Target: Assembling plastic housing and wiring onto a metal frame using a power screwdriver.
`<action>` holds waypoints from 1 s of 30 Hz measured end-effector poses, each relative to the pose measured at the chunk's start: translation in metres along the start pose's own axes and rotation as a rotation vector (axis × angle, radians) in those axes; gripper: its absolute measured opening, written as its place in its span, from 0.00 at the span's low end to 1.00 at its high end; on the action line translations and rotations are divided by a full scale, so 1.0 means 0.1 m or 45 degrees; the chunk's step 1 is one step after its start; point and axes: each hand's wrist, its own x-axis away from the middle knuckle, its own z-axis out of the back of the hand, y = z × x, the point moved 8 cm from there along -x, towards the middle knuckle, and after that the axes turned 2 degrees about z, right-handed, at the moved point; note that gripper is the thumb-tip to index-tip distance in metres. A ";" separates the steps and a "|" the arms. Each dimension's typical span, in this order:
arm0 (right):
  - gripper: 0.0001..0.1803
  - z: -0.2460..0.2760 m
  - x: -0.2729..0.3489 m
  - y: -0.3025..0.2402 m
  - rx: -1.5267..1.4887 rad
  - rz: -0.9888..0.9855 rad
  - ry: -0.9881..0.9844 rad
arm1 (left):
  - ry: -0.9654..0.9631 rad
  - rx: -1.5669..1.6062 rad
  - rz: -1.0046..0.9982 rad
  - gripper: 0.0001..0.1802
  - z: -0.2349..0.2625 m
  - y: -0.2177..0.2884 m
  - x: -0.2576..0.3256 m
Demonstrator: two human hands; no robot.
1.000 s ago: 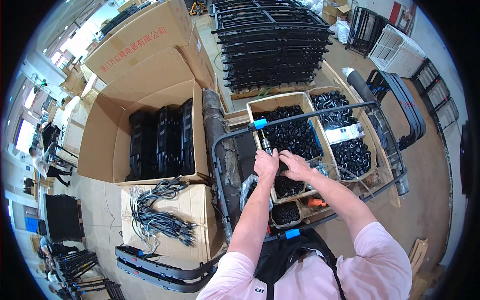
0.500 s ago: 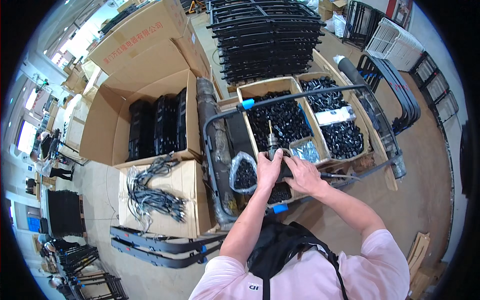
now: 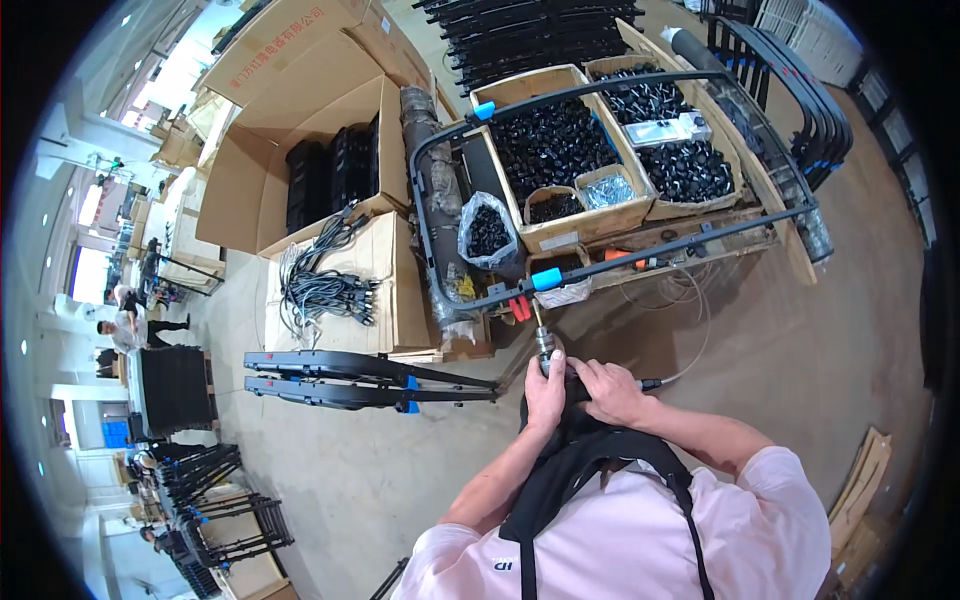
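Close to my body I hold a drill (image 3: 545, 343), its chuck and thin brass-coloured bit pointing away from me. My left hand (image 3: 544, 398) is wrapped round its front, just behind the chuck. Around the rear of the drill closes my right hand (image 3: 608, 392); a cable or hose leaves beside it. Both hands hide most of the drill's body. Beyond the bit lies a black rounded frame (image 3: 424, 222) with blue pieces (image 3: 546, 279) on its bars. The bit's tip is near the frame's near bar, beside a red part (image 3: 520, 308); contact is unclear.
Under the frame, wooden bins (image 3: 560, 240) hold black knobs and small hardware. A bag of black parts (image 3: 487, 230) stands beside them. To the left are a large open carton (image 3: 240, 190), bundled cables (image 3: 330, 285) and two black curved frames (image 3: 320, 388). Co-workers appear far left.
My hands have drawn the drill back toward my body, from over the bins to the near side of the frame. The whole view has shifted, showing more floor.
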 end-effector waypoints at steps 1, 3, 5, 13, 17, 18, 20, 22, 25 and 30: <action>0.48 -0.17 0.03 0.01 -0.065 -0.004 -0.050 | 0.052 0.064 0.071 0.21 0.07 -0.20 0.00; 0.48 -0.33 0.02 0.05 -0.074 -0.034 -0.084 | 0.095 -0.007 0.112 0.24 0.13 -0.28 -0.06; 0.48 -0.43 -0.02 0.11 -0.092 -0.134 -0.124 | 0.073 -0.085 0.153 0.25 0.16 -0.32 -0.15; 0.48 -0.39 -0.18 0.14 -0.029 -0.151 -0.139 | 0.075 -0.100 0.122 0.28 0.17 -0.39 -0.39; 0.47 -0.32 -0.19 0.17 -0.043 -0.148 -0.136 | 0.025 -0.116 0.153 0.26 0.09 -0.28 -0.38; 0.47 -0.29 -0.21 0.17 -0.038 -0.143 -0.152 | 0.049 -0.129 0.170 0.26 0.09 -0.28 -0.38; 0.47 -0.25 -0.23 0.17 -0.030 -0.147 -0.159 | 0.061 -0.145 0.182 0.27 0.08 -0.29 -0.41; 0.52 -0.32 -0.25 0.23 -0.101 -0.188 -0.236 | 0.113 -0.211 0.162 0.28 0.12 -0.26 -0.41; 0.54 -0.32 -0.25 0.28 -0.072 -0.202 -0.246 | 0.095 -0.304 0.154 0.32 0.07 -0.23 -0.43; 0.56 -0.26 -0.33 0.24 -0.039 -0.191 -0.251 | 0.136 -0.347 0.146 0.32 0.12 -0.28 -0.52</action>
